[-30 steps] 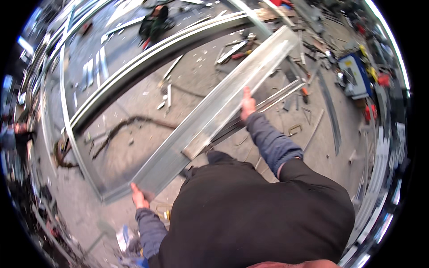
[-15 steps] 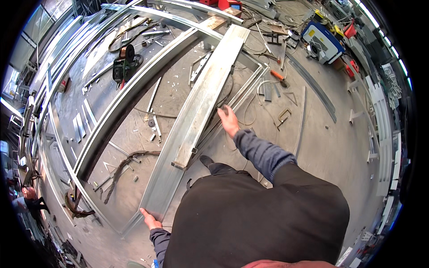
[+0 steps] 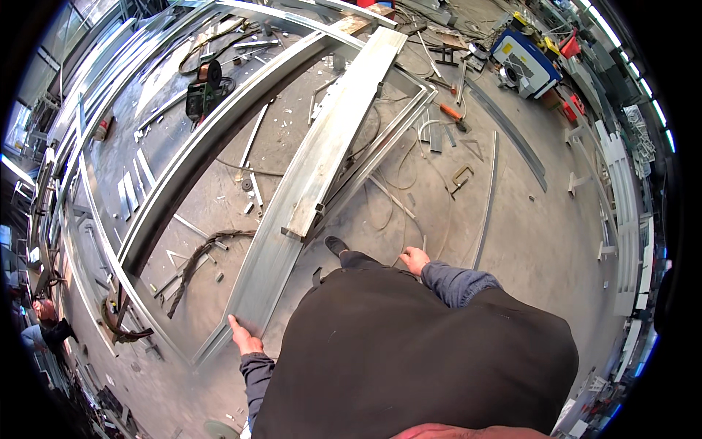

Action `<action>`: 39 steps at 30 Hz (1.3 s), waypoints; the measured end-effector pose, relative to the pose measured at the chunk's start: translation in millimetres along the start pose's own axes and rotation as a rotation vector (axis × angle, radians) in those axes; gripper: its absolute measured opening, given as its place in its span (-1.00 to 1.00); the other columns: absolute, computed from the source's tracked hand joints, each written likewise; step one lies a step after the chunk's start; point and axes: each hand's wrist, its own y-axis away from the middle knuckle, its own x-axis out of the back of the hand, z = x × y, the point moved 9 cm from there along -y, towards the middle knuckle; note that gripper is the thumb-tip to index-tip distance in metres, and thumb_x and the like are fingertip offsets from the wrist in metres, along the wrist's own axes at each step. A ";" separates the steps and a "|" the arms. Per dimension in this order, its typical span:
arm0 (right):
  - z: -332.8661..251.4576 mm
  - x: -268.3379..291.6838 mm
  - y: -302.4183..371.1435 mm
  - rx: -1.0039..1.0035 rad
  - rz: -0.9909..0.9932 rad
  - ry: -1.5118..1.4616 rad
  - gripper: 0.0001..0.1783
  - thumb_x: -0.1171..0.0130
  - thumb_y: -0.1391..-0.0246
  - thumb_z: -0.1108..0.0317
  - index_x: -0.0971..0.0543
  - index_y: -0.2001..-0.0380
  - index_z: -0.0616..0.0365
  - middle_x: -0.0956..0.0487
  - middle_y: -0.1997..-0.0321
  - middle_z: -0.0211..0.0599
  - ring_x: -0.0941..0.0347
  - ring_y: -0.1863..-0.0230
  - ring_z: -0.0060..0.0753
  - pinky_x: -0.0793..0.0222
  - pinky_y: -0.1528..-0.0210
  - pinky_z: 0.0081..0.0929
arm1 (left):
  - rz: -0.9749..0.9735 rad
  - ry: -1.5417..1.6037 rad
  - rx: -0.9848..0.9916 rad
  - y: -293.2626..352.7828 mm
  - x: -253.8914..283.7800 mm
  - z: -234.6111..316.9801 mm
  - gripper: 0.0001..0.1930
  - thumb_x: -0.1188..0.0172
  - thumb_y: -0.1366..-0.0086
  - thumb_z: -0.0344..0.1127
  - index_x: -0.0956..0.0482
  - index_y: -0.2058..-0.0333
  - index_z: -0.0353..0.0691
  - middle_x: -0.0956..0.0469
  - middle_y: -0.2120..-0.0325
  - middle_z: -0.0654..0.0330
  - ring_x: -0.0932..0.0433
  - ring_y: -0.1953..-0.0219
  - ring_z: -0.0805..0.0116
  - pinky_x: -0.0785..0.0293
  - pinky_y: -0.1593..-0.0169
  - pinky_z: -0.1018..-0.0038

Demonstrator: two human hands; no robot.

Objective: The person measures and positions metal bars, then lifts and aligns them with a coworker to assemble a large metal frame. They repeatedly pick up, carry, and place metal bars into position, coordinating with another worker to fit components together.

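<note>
A wide, shiny metal beam (image 3: pixel 257 282) runs diagonally from lower left up towards the far middle. Its near end is in my left hand (image 3: pixel 247 339), thumb on top and the other fingers hidden at the edge. A lighter long board-like metal profile (image 3: pixel 344 121) lies on top of the beam, with a small dark clamp-like piece (image 3: pixel 319 208) at its near corner. To the right of the beam, just in front of my body, my right hand (image 3: pixel 415 260) is closed with its fingers curled. Whatever it may hold is too small to make out.
A curved steel beam (image 3: pixel 219 117) arches along the left. On the floor lie a braided cable (image 3: pixel 191 278), a C-clamp (image 3: pixel 461 179), an orange-handled tool (image 3: pixel 451 112) and metal strips (image 3: pixel 486 201). A blue-and-white machine (image 3: pixel 525 62) stands far right; a green wire-spool machine (image 3: pixel 203 95) stands left.
My right hand has drawn back from the side of the upper profile towards my body, and its fingers have curled in. My left hand stays on the beam's near end. The view has shifted slightly.
</note>
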 end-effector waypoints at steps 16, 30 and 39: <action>-141.8 88.0 -98.4 0.160 0.268 -0.297 -0.46 -0.30 -0.15 -0.09 -0.66 0.14 0.25 -0.68 0.22 0.10 -0.63 0.12 0.09 -0.49 0.03 -0.12 | 0.549 -0.359 -0.251 33.7 12.9 33.2 -0.17 -0.36 -0.31 0.03 -0.25 -0.32 -0.46 -0.34 -0.32 -0.05 -0.32 -0.34 -0.05 -0.26 -0.38 0.08; -213.1 176.0 -241.5 0.298 0.558 -0.505 -0.39 -0.24 -0.27 -0.04 -0.51 -0.10 0.31 -0.67 0.09 0.01 -0.62 0.05 -0.11 -0.50 -0.03 -0.23 | 0.316 -1.257 -0.995 30.0 -199.9 74.8 -0.50 -0.04 -0.48 0.07 -0.58 -0.06 -0.27 -0.58 -0.04 -0.03 -0.42 -0.19 -0.05 -0.18 -0.35 0.05; -280.7 142.6 -306.1 -0.042 0.225 -0.594 0.29 0.01 -0.17 -0.56 -0.10 -0.40 0.59 -0.38 -0.37 0.41 -0.29 -0.45 0.17 -0.21 -0.42 -0.23 | 0.427 -1.350 -0.934 27.8 -204.8 69.9 -0.50 0.00 -0.49 0.12 -0.61 0.04 -0.24 -0.62 0.06 -0.01 -0.47 -0.11 -0.04 -0.21 -0.30 0.05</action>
